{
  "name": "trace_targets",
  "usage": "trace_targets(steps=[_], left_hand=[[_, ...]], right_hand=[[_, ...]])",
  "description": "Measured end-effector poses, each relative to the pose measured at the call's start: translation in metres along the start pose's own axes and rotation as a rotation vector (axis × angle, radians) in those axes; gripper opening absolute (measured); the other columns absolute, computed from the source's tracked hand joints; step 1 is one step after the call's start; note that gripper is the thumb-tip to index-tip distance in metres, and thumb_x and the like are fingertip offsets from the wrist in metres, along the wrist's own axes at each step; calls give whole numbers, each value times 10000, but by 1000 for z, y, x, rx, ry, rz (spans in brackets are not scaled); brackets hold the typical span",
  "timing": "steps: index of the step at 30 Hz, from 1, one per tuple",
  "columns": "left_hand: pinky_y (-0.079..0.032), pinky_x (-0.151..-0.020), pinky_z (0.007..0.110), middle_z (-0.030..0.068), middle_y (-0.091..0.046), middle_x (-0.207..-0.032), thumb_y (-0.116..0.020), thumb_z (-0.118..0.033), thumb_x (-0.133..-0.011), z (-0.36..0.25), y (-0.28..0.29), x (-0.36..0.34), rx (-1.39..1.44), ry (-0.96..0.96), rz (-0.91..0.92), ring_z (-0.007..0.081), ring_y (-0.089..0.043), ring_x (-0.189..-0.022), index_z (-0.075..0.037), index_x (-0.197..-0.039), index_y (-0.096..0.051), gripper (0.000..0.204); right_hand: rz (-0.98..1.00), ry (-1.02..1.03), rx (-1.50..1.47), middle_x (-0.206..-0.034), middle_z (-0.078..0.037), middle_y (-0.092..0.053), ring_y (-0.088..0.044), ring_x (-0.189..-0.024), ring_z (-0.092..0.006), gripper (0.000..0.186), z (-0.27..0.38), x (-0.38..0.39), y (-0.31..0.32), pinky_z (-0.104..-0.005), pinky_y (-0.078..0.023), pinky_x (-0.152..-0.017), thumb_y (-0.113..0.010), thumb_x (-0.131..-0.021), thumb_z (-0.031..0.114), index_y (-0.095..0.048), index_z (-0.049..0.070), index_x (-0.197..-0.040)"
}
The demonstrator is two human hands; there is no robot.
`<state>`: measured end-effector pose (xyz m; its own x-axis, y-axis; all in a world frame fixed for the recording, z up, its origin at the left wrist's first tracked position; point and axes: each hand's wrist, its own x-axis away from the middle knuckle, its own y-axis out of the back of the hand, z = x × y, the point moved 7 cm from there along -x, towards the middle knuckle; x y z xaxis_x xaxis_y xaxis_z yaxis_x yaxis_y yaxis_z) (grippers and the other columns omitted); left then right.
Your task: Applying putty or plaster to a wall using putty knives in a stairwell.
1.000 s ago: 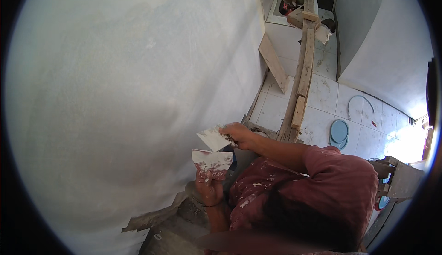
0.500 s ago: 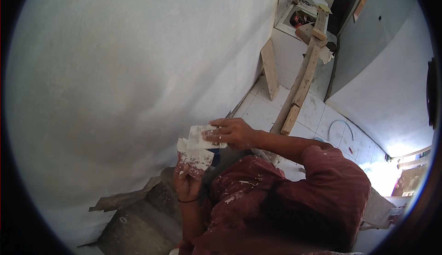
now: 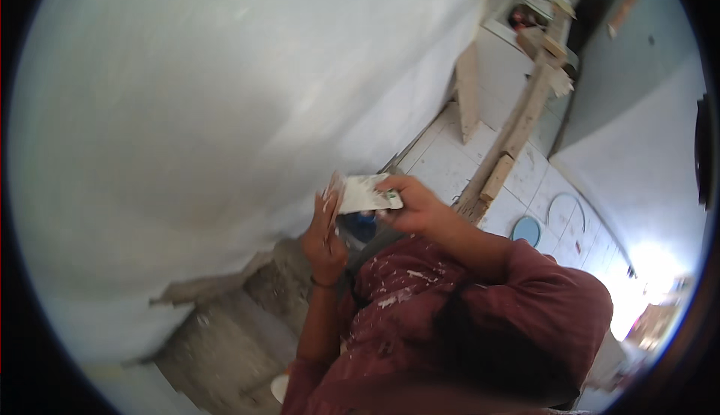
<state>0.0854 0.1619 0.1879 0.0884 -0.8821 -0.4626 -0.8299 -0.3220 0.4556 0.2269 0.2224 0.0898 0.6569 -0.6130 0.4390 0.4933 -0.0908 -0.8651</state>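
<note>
My left hand (image 3: 324, 250) grips a flat putty spreader (image 3: 334, 190), turned nearly edge-on and smeared with white filler. Close on its right, my right hand (image 3: 417, 206) pinches a second flat, whitish rectangular putty spreader (image 3: 364, 196) between thumb and fingers. The left edge of this second spreader meets or overlaps the face of the first; I cannot tell how much filler lies between them. Just below the hands, a blue thing (image 3: 360, 226) is partly hidden. White splashes mark my dark red shirt (image 3: 405, 295).
A white plastered wall (image 3: 187, 115) fills the left side. Rough wooden boards (image 3: 225, 347) lie below me on the left. A long timber beam (image 3: 517, 134) runs over the white tiled floor (image 3: 442, 161). On that floor lies a round pale-blue lid or bucket top (image 3: 526, 230).
The right spreader has come down and rightward against the left one. My left hand has turned its spreader from face-on to edge-on. The view has shifted, bringing the pale-blue round thing into sight.
</note>
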Motion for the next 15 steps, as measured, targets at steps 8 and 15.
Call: trace_targets(steps=[8,15], left_hand=[[-380,-1067,441,178,-615,-1261,-367,100,-774,35,-1,56,-242,-205,339,309,-561,-1224,0,-1267,-583,547],[-453,-976,406,242,-604,-1175,-414,-129,-980,71,127,156,-337,528,-557,330,-588,-1105,99,-1294,-479,393]], right_hand=[[238,-38,-176,-981,-143,-690,-676,-732,-263,349,39,4,-4,-320,-496,-503,-575,-848,155,-572,-17,-1151],[-215,604,18,-1101,-177,-638,-678,-913,-316,389,224,22,149,-498,-574,-760,-584,-862,87,-511,-63,-1213]])
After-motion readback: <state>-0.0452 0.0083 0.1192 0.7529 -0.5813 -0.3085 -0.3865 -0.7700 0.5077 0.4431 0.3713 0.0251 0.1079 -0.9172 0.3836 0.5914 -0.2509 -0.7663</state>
